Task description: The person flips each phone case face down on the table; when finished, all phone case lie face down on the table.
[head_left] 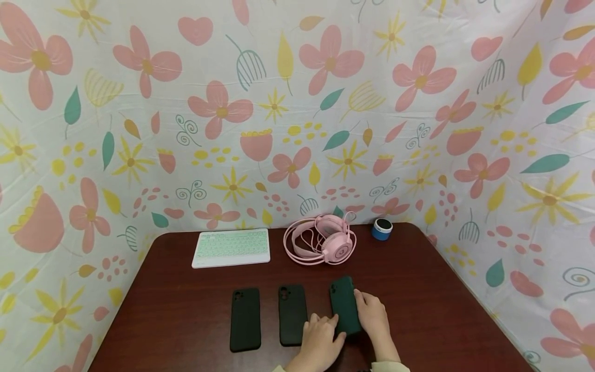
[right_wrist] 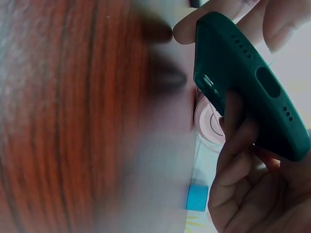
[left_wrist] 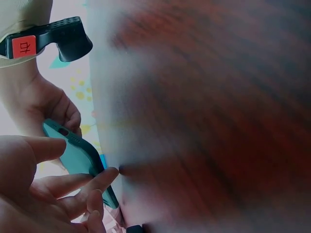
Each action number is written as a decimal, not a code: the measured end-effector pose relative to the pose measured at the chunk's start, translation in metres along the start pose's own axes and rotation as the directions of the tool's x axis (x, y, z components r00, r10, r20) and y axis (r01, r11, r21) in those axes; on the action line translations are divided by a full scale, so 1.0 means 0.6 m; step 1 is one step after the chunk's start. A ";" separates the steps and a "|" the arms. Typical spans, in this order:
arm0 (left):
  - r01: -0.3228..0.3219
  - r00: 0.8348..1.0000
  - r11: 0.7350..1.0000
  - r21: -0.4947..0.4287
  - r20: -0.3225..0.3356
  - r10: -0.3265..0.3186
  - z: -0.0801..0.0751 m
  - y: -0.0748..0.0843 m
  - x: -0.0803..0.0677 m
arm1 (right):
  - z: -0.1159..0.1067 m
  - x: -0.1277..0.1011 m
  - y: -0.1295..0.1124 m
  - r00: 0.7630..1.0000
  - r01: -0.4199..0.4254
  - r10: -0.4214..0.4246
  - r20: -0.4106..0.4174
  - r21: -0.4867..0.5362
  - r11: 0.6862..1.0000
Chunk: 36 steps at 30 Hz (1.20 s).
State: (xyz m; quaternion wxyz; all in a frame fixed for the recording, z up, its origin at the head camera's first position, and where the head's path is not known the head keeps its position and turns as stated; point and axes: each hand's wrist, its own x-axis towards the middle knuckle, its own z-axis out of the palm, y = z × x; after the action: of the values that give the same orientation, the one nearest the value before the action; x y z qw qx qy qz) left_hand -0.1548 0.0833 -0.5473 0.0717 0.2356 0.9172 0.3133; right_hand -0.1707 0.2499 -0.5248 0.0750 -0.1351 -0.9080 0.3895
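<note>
A dark green phone case [head_left: 345, 306] is raised at a tilt over the front of the table, its camera corner toward the back. The right hand [head_left: 372, 312] grips it along the right edge, with curled fingers [right_wrist: 238, 145] under it in the right wrist view. Relaxed fingers of the left hand [head_left: 319, 341] touch its left edge, while the thumb lies by the lower corner. In the right wrist view the port cutout and small holes show along its bottom end. Left of it lie two black phone cases, one [head_left: 293, 312] beside the left hand, the other [head_left: 245, 320] farther left.
At the back of the brown table [head_left: 186, 294] lie a white keyboard [head_left: 231, 248] with pale green keys and pink headphones [head_left: 321, 240]. A small blue cylindrical speaker [head_left: 382, 230] stands to their right. A flower-patterned cloth [head_left: 288, 119] hangs around the table.
</note>
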 end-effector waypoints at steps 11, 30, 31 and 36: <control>0.023 1.000 0.993 -0.112 -0.010 -0.024 0.000 -0.003 -0.002 | 0.001 -0.002 -0.004 1.000 0.003 -0.003 -0.003 -0.027 1.000; 0.047 0.997 0.989 -0.137 -0.048 -0.054 -0.010 -0.008 0.001 | 0.008 0.000 0.002 0.999 0.007 -0.007 -0.031 -0.027 1.000; 0.050 0.997 0.990 -0.134 -0.050 -0.057 -0.011 -0.008 0.002 | 0.009 0.000 0.002 0.999 0.008 -0.009 -0.033 -0.029 1.000; 0.046 0.997 0.990 -0.131 -0.063 -0.054 -0.013 -0.007 0.001 | 0.013 0.002 0.003 0.999 0.003 -0.004 -0.033 -0.033 0.999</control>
State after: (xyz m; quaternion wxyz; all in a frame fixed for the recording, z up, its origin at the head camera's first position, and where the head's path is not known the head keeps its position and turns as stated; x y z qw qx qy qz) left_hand -0.1594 0.0765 -0.5436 0.0644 0.1969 0.9025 0.3776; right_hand -0.1736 0.2464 -0.5315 0.0886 -0.1411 -0.9131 0.3722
